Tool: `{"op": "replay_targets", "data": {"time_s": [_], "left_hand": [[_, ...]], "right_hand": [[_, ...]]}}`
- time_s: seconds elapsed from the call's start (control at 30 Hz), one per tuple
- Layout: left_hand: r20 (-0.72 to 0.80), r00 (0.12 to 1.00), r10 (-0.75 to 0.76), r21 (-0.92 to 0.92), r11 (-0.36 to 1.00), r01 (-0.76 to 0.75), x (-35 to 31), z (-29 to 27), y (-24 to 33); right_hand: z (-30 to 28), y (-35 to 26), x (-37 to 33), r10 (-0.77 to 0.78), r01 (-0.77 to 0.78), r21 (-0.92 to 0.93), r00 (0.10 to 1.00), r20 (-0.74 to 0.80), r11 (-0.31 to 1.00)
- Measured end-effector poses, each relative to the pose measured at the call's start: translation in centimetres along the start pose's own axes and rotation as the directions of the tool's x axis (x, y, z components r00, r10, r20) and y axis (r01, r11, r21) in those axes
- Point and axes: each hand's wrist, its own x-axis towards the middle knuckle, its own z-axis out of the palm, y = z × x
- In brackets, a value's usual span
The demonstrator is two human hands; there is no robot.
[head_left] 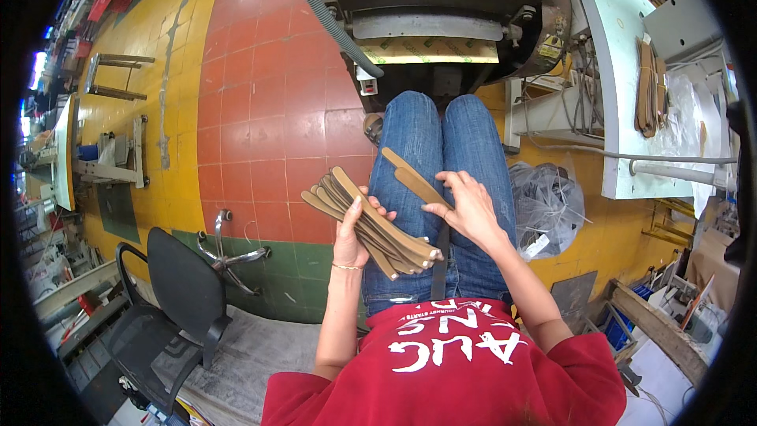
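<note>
My left hand (348,238) is closed around a fanned bundle of brown strips (380,232). They are long and flat with rounded ends, look like leather, and show pale tips at the end nearest my body. Over my thighs, my right hand (475,209) pinches the near end of a brown strip (418,184) between thumb and fingers. A second, narrower strip end (390,157) sticks out beyond it; whether it is a separate piece I cannot tell. The held strip points away from me to the left, apart from the bundle.
A roller machine (430,28) stands just beyond my knees, a grey hose (323,8) at its left. More brown strips (650,87) lie on the pale table (611,71) at right. A clear plastic bag (548,209) sits by my right leg. An office chair (185,284) stands at left.
</note>
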Motion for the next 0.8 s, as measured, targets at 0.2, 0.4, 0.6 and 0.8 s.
{"op": "replay_targets", "data": {"time_s": [0.2, 0.4, 0.6, 0.8], "left_hand": [[0.053, 0.999, -0.010, 0.001, 1.000, 0.010, 0.4, -0.3, 0.4], [0.079, 0.995, -0.056, -0.068, 0.996, 0.061, 0.8, -0.4, -0.9], [0.110, 0.992, -0.061, -0.066, 0.995, 0.069, 0.8, -0.1, -2.1], [-0.004, 0.996, -0.094, -0.015, 0.995, 0.094, 0.7, 0.7, -2.5]], "right_hand": [[1.2, 0.9, -0.1, 0.078, -0.087, 0.153, 0.995, 0.064, 0.984], [0.0, 0.1, 0.0, 0.200, -0.235, 0.557, 0.972, 0.124, 0.796], [-2.3, -2.4, -1.1, 0.107, -0.163, 0.903, 0.986, 0.131, 0.397], [-1.9, -3.7, -2.5, 0.047, -0.296, 0.906, 0.954, 0.296, 0.303]]}}
